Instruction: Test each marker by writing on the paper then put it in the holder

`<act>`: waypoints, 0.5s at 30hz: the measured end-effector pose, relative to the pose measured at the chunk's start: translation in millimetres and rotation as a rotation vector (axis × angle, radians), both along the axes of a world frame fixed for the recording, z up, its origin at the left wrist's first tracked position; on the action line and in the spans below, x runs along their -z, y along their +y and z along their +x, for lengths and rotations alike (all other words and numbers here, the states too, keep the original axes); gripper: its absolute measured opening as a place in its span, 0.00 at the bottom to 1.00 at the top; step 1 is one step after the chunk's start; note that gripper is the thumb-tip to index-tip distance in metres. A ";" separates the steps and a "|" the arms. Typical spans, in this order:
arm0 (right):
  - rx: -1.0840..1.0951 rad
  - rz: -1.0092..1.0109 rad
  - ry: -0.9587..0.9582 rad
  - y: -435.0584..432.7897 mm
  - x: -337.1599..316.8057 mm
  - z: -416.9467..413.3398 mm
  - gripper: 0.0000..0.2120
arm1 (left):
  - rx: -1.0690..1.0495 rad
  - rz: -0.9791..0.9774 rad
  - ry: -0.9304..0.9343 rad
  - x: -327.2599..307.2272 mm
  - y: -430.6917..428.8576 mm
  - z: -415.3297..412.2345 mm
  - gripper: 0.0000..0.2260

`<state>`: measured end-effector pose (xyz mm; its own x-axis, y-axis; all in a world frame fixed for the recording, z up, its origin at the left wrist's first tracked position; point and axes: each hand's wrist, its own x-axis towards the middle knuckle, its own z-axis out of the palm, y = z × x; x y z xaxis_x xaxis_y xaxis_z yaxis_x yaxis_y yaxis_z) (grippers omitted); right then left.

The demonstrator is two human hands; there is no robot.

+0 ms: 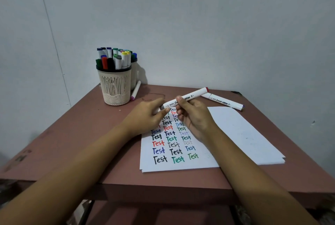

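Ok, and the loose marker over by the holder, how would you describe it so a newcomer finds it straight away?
At the back left corner of the brown table stands the cream slotted holder. Flat on the table just beside its right side lies the white marker, pinkish cap toward the person. The other loose marker, purple-tipped, lies far right past the paper.

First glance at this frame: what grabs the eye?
The paper in the middle of the table, filled with rows of the word Test in black, red, blue and green. Over its far end, the left hand and right hand both hold a white marker with a red cap. At the far left stands a slatted holder crammed with markers.
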<state>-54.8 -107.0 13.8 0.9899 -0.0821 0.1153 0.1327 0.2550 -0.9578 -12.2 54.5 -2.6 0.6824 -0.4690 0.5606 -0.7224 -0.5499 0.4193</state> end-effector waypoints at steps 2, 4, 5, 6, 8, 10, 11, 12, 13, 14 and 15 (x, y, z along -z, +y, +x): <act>-0.003 -0.019 -0.026 0.1 -0.3 -0.4 0.05 | -0.074 0.020 -0.057 0.5 0.4 -0.6 0.21; 0.002 -0.022 -0.034 0.7 -0.6 -1.8 0.05 | -0.117 0.022 -0.040 1.0 0.4 -0.5 0.20; 0.012 -0.005 -0.034 1.0 -1.3 -2.3 0.05 | -0.128 0.024 -0.020 0.9 0.6 -0.3 0.20; 0.028 0.030 -0.030 1.1 -2.5 -2.5 0.05 | -0.135 0.028 0.005 0.7 1.3 0.1 0.20; 0.075 0.142 -0.018 -2.4 -5.5 -1.7 0.05 | -0.137 0.025 0.064 1.3 4.8 3.8 0.19; 0.130 0.235 -0.002 -10.0 -7.7 1.2 0.05 | -0.160 -0.012 0.121 2.1 7.8 6.9 0.13; 0.153 0.260 -0.001 -14.1 -8.1 2.7 0.05 | -0.186 -0.049 0.145 2.2 8.9 8.4 0.10; 0.175 0.274 -0.008 -18.0 -8.0 4.0 0.06 | -0.216 -0.090 0.166 2.6 9.7 10.4 0.09; 0.201 0.271 -0.021 -21.9 -7.3 5.1 0.06 | -0.244 -0.125 0.183 2.8 10.0 12.0 0.08; 0.231 0.247 -0.038 -25.5 -6.3 6.6 0.07 | -0.271 -0.151 0.199 3.0 10.4 13.5 0.08; 0.266 0.194 -0.053 -29.1 -4.5 8.3 0.09 | -0.295 -0.170 0.214 3.2 10.6 15.0 0.09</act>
<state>-46.5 -136.1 18.3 0.9238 -0.3626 0.1232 0.2677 0.3815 -0.8848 2.8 65.1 -5.9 0.8837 -0.1485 0.4439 -0.4304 -0.6306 0.6459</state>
